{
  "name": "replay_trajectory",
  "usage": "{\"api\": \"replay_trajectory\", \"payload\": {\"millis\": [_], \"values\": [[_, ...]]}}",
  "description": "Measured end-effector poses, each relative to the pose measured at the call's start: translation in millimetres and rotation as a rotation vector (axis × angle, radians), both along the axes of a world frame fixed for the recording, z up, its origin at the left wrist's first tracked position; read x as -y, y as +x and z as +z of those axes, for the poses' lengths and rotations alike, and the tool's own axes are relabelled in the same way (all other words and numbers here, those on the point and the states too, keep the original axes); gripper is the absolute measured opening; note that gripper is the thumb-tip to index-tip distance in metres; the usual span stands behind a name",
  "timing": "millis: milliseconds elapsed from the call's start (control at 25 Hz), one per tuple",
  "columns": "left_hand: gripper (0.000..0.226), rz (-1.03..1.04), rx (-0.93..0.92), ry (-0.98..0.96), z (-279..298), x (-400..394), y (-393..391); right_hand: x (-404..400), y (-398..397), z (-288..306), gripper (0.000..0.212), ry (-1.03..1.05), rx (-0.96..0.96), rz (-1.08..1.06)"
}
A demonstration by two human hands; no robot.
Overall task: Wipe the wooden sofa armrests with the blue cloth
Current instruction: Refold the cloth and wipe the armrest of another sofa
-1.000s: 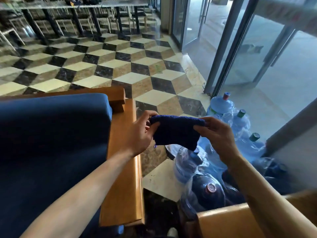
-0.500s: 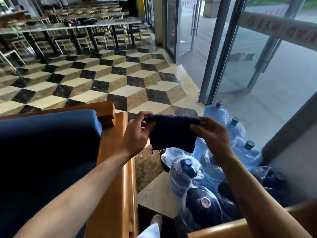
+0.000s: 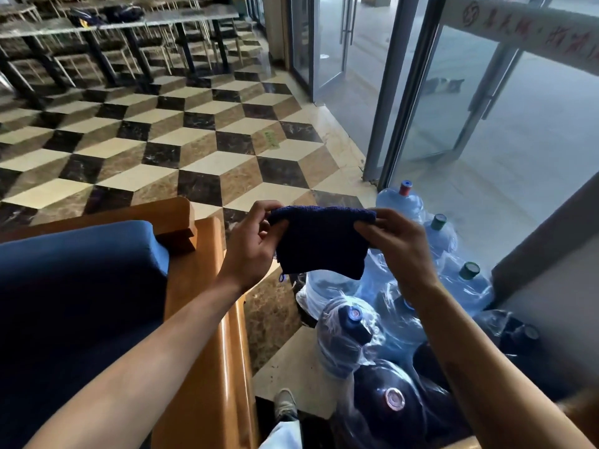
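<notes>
I pinch the top corners of the blue cloth (image 3: 321, 241) with my left hand (image 3: 254, 244) and right hand (image 3: 393, 243), holding it folded flat in the air beside the wooden armrest (image 3: 201, 306), ready to wipe.

Red banner (image 3: 531, 30) characters, too blurred.

A canteen or dining hall lobby, seen from beside its sofa.

I stand at the wooden sofa armrest (image 3: 197, 306), with its blue cushion (image 3: 74, 286) to the left. Beyond the armrest a cube-patterned marble floor (image 3: 181, 150) runs to rows of long dining tables (image 3: 129, 21) with metal chairs. To the right of the armrest, large water-cooler bottles (image 3: 402, 202) lie heaped against glass entrance doors (image 3: 327, 43) that open onto a paved yard outside.
</notes>
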State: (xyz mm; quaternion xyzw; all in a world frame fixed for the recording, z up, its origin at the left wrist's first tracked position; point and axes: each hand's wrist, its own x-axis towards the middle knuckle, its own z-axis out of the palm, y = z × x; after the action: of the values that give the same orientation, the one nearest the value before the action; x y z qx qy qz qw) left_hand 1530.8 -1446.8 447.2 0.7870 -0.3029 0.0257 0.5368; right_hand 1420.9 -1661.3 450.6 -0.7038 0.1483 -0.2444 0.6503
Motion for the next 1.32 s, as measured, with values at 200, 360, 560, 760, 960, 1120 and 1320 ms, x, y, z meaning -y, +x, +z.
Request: {"api": "replay_trajectory", "payload": {"millis": [200,360,560,760,960,1120,1320], "values": [[0.021,0.02,0.034,-0.019,-9,-9,75,-9,75,1,0.021,-0.01,-0.032,0.017],[0.02,0.023,0.068,-0.046,-10,-22,131,-20,135,5,0.02,-0.031,-0.049,0.015],[0.021,0.093,0.108,-0.065,-12,-34,184,-32,197,11,0.019,-0.053,-0.056,0.064],[0.024,0.129,0.108,-0.084,-17,-40,222,-37,246,11,0.018,-0.052,-0.04,0.122],[0.025,0.218,0.171,-0.068,-16,-32,259,-25,298,7,0.02,-0.029,-0.024,0.164],[0.022,0.273,0.206,-0.041,-8,-11,294,-2,342,10,0.02,-0.003,-0.002,0.192],[0.025,0.303,0.212,0.037,5,17,335,32,395,14,0.019,0.017,0.011,0.259]]}}
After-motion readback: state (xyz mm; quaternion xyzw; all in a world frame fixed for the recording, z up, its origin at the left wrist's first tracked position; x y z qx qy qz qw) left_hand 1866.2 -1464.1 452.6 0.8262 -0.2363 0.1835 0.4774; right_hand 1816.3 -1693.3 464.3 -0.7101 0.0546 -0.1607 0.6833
